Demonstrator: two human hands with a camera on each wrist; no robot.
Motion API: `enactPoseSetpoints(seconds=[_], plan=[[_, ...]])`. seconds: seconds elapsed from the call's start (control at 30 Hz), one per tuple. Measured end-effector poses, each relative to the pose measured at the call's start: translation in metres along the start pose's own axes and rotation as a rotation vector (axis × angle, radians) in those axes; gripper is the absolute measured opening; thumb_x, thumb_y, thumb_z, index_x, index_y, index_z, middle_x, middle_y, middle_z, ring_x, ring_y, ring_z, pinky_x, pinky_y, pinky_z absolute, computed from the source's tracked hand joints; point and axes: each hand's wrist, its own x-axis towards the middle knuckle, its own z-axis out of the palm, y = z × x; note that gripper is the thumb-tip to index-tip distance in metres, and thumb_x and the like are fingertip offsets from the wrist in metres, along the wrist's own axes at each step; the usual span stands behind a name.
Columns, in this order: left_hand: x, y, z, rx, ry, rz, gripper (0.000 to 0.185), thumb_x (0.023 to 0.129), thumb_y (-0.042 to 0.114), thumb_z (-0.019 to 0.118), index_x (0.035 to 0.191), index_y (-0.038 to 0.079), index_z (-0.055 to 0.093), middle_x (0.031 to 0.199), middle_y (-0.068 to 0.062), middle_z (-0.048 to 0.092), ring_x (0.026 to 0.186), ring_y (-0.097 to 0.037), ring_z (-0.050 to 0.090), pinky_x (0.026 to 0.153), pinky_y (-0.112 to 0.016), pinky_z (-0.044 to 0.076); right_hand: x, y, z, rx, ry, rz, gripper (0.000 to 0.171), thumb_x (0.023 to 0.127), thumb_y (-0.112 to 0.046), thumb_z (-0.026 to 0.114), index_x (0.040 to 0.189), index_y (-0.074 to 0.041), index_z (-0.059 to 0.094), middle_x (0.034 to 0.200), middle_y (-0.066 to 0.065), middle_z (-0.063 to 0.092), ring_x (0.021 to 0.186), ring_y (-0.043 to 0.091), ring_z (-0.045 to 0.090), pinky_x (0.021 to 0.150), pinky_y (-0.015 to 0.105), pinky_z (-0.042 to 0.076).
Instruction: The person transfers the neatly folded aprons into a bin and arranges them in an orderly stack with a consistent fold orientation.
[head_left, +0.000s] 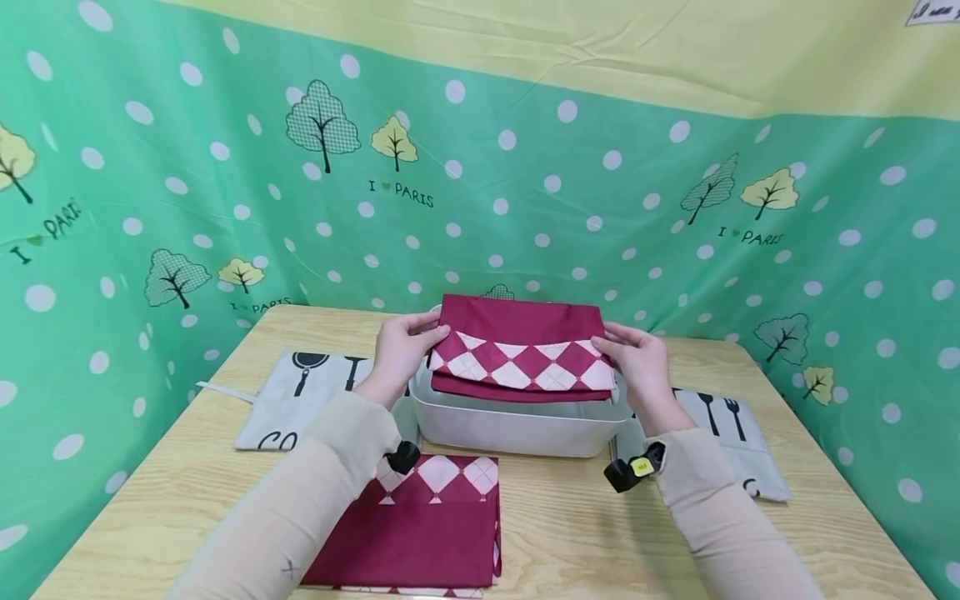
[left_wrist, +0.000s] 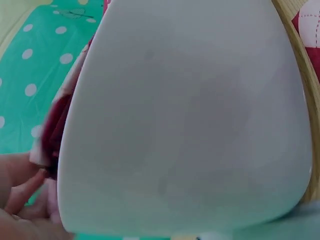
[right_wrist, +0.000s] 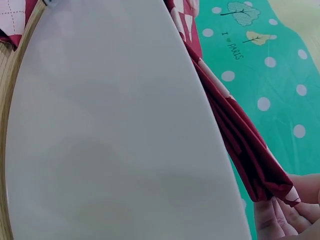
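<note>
A folded maroon cloth (head_left: 521,350) with a white diamond band lies over the top of a white plastic bin (head_left: 517,427) at mid-table. My left hand (head_left: 401,350) pinches its left edge and my right hand (head_left: 637,358) pinches its right edge. In the left wrist view the bin wall (left_wrist: 190,120) fills the frame, with the cloth's edge (left_wrist: 52,135) and my fingertips (left_wrist: 22,187) at the lower left. The right wrist view shows the bin wall (right_wrist: 115,130), the cloth's folded edge (right_wrist: 240,140) and my fingers (right_wrist: 285,212) gripping its corner.
A second folded maroon diamond cloth (head_left: 423,525) lies on the wooden table (head_left: 570,533) in front of the bin. Grey cutlery-print cloths lie at the left (head_left: 300,396) and the right (head_left: 731,437). A green polka-dot backdrop (head_left: 525,192) surrounds the table.
</note>
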Motion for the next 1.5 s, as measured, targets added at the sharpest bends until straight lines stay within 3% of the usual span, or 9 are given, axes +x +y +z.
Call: enactPoseSetpoints(seconds=[0.2, 0.37, 0.5, 0.63, 0.8, 1.23, 1.5], plan=[[0.001, -0.001, -0.006, 0.065, 0.0, -0.008, 0.046, 0.098, 0.018, 0.062, 0.14, 0.003, 0.054, 0.139, -0.016, 0.059, 0.125, -0.03, 0.059, 0.106, -0.041, 0.048, 0.0, 0.005, -0.002, -0.014, -0.032, -0.031, 0.048, 0.097, -0.019, 0.063, 0.142, -0.004, 0.052, 0.143, 0.016, 0.055, 0.096, 0.001, 0.061, 0.107, 0.031, 0.047], [0.0, -0.004, -0.007, 0.093, 0.014, 0.027, 0.042, 0.098, 0.016, 0.061, 0.137, 0.001, 0.056, 0.135, -0.018, 0.061, 0.122, -0.03, 0.061, 0.103, -0.038, 0.05, -0.001, 0.008, -0.004, -0.036, -0.051, -0.037, 0.048, 0.098, -0.022, 0.062, 0.142, -0.005, 0.052, 0.143, 0.016, 0.055, 0.111, 0.012, 0.063, 0.112, 0.038, 0.042], [-0.001, -0.004, -0.006, 0.077, 0.016, 0.031, 0.04, 0.098, 0.016, 0.062, 0.136, 0.002, 0.058, 0.133, -0.017, 0.063, 0.121, -0.029, 0.062, 0.102, -0.038, 0.051, -0.003, 0.007, -0.003, -0.041, -0.065, -0.043, 0.049, 0.098, -0.023, 0.062, 0.142, -0.005, 0.051, 0.143, 0.015, 0.055, 0.116, 0.015, 0.062, 0.107, 0.03, 0.046], [-0.003, -0.002, -0.006, 0.059, 0.006, 0.024, 0.04, 0.098, 0.019, 0.063, 0.135, 0.004, 0.06, 0.133, -0.016, 0.063, 0.12, -0.029, 0.063, 0.101, -0.038, 0.052, -0.003, 0.007, -0.002, -0.04, -0.067, -0.044, 0.048, 0.098, -0.022, 0.063, 0.142, -0.005, 0.052, 0.143, 0.016, 0.056, 0.104, 0.006, 0.065, 0.096, 0.02, 0.051], [-0.006, 0.002, -0.006, 0.055, 0.014, 0.038, 0.039, 0.098, 0.022, 0.063, 0.133, 0.004, 0.061, 0.131, -0.016, 0.064, 0.116, -0.033, 0.064, 0.099, -0.038, 0.053, -0.004, 0.005, -0.001, -0.03, -0.061, -0.038, 0.047, 0.098, -0.023, 0.063, 0.141, -0.005, 0.053, 0.142, 0.017, 0.056, 0.094, 0.0, 0.066, 0.098, 0.023, 0.051], [-0.017, 0.014, -0.013, 0.052, -0.004, 0.047, 0.04, 0.096, 0.028, 0.065, 0.132, 0.011, 0.062, 0.129, -0.011, 0.064, 0.115, -0.03, 0.064, 0.091, -0.033, 0.057, -0.017, -0.003, -0.003, 0.026, -0.081, -0.058, 0.05, 0.097, -0.026, 0.064, 0.14, -0.004, 0.053, 0.139, 0.015, 0.058, 0.094, -0.001, 0.066, 0.09, 0.015, 0.052], [-0.024, 0.014, -0.02, 0.061, -0.014, 0.053, 0.042, 0.096, 0.029, 0.066, 0.132, 0.008, 0.062, 0.129, -0.013, 0.064, 0.114, -0.029, 0.064, 0.09, -0.031, 0.057, -0.027, -0.003, -0.007, 0.025, -0.098, -0.085, 0.05, 0.097, -0.026, 0.065, 0.14, -0.005, 0.054, 0.13, 0.007, 0.065, 0.092, -0.002, 0.068, 0.09, 0.015, 0.052]])
